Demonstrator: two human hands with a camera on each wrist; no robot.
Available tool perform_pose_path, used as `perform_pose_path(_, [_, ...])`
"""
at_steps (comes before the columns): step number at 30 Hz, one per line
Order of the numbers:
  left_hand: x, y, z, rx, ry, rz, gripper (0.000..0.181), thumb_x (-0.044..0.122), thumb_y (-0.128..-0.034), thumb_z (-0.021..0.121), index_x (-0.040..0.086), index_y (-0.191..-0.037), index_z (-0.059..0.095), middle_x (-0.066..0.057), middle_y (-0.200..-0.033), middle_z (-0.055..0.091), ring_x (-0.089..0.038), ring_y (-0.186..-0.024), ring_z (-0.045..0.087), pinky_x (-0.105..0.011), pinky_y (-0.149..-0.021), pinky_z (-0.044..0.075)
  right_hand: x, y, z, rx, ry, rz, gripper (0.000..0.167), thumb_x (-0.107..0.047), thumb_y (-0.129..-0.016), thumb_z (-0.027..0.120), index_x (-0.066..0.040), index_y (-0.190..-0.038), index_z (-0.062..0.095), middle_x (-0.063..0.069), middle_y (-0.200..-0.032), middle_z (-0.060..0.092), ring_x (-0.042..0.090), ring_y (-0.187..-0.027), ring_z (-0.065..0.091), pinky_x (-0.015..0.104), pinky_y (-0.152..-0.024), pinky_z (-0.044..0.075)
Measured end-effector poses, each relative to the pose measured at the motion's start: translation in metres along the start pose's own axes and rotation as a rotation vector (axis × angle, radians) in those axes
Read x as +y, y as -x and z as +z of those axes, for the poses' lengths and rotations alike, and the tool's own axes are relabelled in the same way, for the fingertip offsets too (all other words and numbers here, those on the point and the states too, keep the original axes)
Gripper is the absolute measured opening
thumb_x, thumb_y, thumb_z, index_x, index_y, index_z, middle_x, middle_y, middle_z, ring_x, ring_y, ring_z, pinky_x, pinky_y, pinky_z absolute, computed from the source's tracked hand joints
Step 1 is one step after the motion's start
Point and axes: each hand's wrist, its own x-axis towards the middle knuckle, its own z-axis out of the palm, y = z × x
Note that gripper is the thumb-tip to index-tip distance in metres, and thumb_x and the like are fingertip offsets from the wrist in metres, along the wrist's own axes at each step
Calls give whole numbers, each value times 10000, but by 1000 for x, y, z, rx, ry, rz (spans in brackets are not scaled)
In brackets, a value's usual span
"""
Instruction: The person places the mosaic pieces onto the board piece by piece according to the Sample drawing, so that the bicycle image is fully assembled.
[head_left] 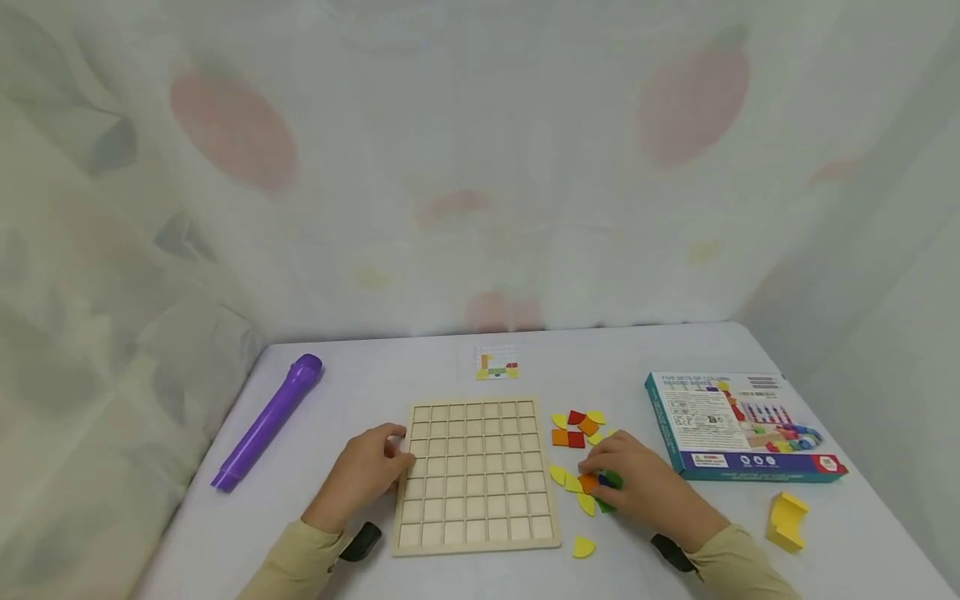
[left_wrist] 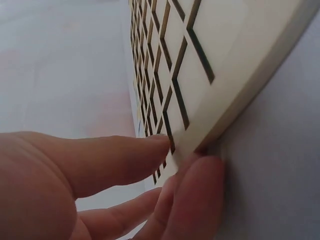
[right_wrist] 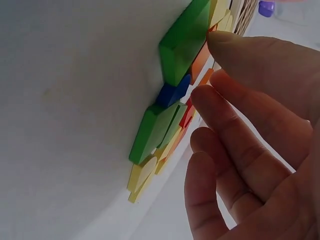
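A wooden grid board [head_left: 477,475] with square recesses lies on the table. At its left edge my left hand [head_left: 367,467] holds on, thumb on the top face and fingers against the side, as the left wrist view shows. Right of the board, my right hand [head_left: 637,477] hovers over a loose group of coloured tiles, fingers slightly bent and apart from the thumb. Near the thumb tip are a green tile [right_wrist: 185,45] and an orange tile [right_wrist: 200,64]. A blue tile [right_wrist: 172,92] and another green tile [right_wrist: 152,132] lie below the fingers. Part of the group is hidden by this hand.
A pattern card [head_left: 497,363] lies behind the board. To the left is a purple microphone-shaped tube [head_left: 266,425]. On the right are a flat toy box [head_left: 746,429] and a notched yellow block [head_left: 787,522]. One yellow quarter-round tile [head_left: 583,547] sits apart near the board's front corner.
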Motion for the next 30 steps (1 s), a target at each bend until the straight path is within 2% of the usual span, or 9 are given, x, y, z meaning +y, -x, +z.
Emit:
perform_pose_path(6, [-5, -1, 0, -30, 70, -33, 526, 77, -960, 760, 16, -1457, 597, -72, -916, 696, -162, -660, 685, -318, -578, 591, -4, -3, 2, 10, 30, -17, 193, -239, -921, 877, -261, -1109, 837, -208, -1051, 690, 46, -1051, 559, 352, -969, 621])
perform_pose_path(11, [-7, -5, -1, -77, 119, -67, 537, 77, -968, 780, 71, -1464, 574, -88, -962, 701, -183, -706, 693, -320, -595, 628, -4, -4, 2, 4, 37, 10, 201, -237, -908, 890, -273, -1098, 836, -211, -1038, 682, 50, -1059, 563, 364, -979, 625])
perform_pose_path(21, [-10, -11, -8, -131, 161, -83, 549, 60, -968, 781, 70, -1460, 536, -133, -1010, 700, -212, -745, 706, -341, -609, 651, -4, -8, 0, -21, 21, 43, 192, -234, -905, 892, -284, -1079, 828, -208, -1027, 667, 62, -1055, 564, 384, -992, 621])
perform_pose_path(25, [-12, -12, -9, -151, 186, -92, 555, 64, -965, 791, 67, -1454, 528, -147, -1005, 685, -220, -737, 711, -357, -613, 656, -5, -9, -1, -12, 24, 36, 175, -251, -906, 890, -298, -1059, 819, -211, -1020, 663, 48, -1028, 550, 347, -952, 616])
perform_pose_path(30, [-12, -13, -9, -159, 198, -96, 568, 68, -955, 804, 67, -1451, 526, -150, -998, 673, -224, -727, 708, -362, -601, 655, -16, -20, -4, 30, -16, -12, 165, -243, -915, 881, -260, -1067, 819, -179, -1024, 677, 77, -984, 530, 273, -853, 566])
